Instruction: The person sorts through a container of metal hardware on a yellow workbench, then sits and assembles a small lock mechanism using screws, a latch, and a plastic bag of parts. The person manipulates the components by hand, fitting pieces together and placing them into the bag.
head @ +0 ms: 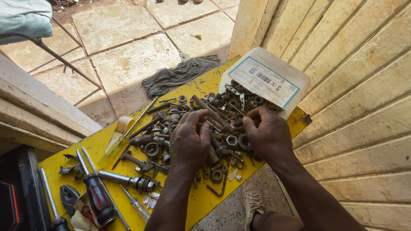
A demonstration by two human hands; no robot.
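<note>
A heap of rusty nuts, bolts, washers and rods [195, 128] lies spread on a yellow board [201, 201]. My left hand [189, 141] rests palm down on the middle of the heap, fingers curled around a small bolt or rod. My right hand [267, 132] sits at the heap's right side, fingertips pinching small metal parts near the mouth of a white plastic container [267, 79]. The container lies tipped on its side, with more hardware spilling out of it.
Screwdrivers lie at the left of the board: a yellow-handled one [113, 149], a red-and-black one [98, 199], a clear-handled one [139, 208]. Pliers [67, 197] lie at the lower left. A grey rag [180, 73] drapes over the far edge. Wooden planks rise on the right; my shoe [252, 203] is below.
</note>
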